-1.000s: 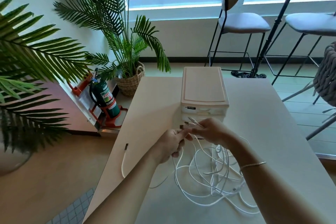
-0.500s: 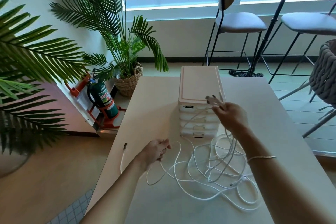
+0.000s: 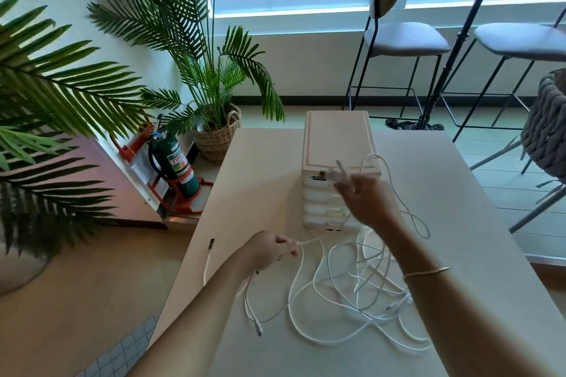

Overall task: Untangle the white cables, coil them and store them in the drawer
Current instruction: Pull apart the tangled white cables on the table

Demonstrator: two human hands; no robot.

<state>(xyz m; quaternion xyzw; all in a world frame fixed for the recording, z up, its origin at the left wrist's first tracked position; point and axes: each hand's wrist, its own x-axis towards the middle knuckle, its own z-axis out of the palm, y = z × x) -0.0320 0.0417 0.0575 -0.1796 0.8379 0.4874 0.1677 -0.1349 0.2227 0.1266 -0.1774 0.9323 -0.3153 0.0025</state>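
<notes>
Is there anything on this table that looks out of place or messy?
Yes. The white cables lie in a loose tangle in front of the drawer unit, and one separate cable hangs over the table's left edge.

We see white cables (image 3: 337, 294) on a pale beige table (image 3: 459, 223), a cream drawer unit (image 3: 337, 144) at centre, green palm fronds (image 3: 61, 95) at left, a dark green extinguisher (image 3: 171, 162) with a red label on an orange-red stand (image 3: 180, 202), and grey-seated stools (image 3: 404, 40) with black legs at upper right
</notes>
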